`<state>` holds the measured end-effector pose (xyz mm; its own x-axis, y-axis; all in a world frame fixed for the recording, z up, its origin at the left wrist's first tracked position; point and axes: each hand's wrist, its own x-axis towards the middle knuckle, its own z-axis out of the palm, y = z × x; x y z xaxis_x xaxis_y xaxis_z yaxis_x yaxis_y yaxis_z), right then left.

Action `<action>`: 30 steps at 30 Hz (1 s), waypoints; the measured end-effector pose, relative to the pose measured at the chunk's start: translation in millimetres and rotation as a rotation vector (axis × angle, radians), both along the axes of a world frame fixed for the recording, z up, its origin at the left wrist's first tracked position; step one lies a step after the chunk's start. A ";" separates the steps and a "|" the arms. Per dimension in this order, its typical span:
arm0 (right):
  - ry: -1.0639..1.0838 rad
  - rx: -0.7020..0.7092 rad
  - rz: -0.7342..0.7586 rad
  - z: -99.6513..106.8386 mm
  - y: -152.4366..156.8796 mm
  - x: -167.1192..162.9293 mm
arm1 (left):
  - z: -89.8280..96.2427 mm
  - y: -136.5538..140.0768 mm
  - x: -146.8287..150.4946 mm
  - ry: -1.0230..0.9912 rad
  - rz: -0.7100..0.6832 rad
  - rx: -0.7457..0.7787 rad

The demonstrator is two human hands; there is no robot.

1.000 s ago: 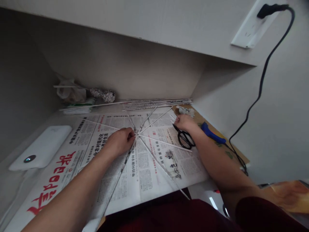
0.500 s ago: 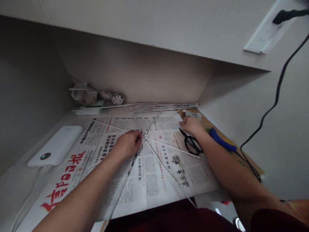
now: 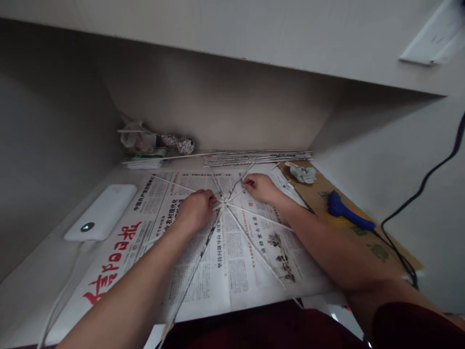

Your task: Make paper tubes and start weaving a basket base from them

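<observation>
Several thin rolled-paper sticks point(image 3: 259, 257) radiate from a crossing point on a spread newspaper point(image 3: 225, 286). Beside that crossing, my left hand point(image 3: 196, 208) is closed, its thumb and fingers pinching a paper stick close to the centre. To the right and slightly farther back, my right hand point(image 3: 261, 188) is closed in a pinch over the sticks. Its fingertips are near a speckled stick that slants toward the back; what they hold is too small to make out. My right forearm crosses the newspaper's right side.
A bundle of paper sticks point(image 3: 254, 158) lies along the back wall. On the right, a blue-handled tool point(image 3: 348, 212) and crumpled paper point(image 3: 301, 172) rest on cardboard point(image 3: 385, 252). A white power bank point(image 3: 103, 213) with a cable lies left. Behind it are a plastic bag point(image 3: 138, 138) and a speckled bundle point(image 3: 183, 144).
My right hand has moved left from beside the crumpled paper to near the stick crossing. The black scissors have gone out of sight around my right forearm. My left hand stays at the crossing.
</observation>
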<state>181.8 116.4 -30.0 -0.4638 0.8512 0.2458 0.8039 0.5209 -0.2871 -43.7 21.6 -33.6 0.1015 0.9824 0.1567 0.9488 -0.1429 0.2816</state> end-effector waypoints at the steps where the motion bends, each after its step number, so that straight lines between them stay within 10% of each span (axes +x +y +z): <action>1: -0.002 0.020 0.019 -1.9 -0.8 -2.1 | -0.4 -0.2 -0.2 -0.017 -0.015 0.005; 11: 0.027 0.146 0.253 -12.8 -11.8 -3.2 | -4.6 1.4 2.1 -0.161 -0.169 -0.021; 30: -0.295 0.209 0.183 14.8 -26.5 -10.3 | -1.3 -3.6 3.2 -0.252 -0.283 -0.033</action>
<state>171.6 90.0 -15.1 -0.6794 0.6937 0.2390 0.7245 0.6858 0.0692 -40.5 18.0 -34.9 0.3320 0.9259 0.1804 0.7733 -0.3767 0.5100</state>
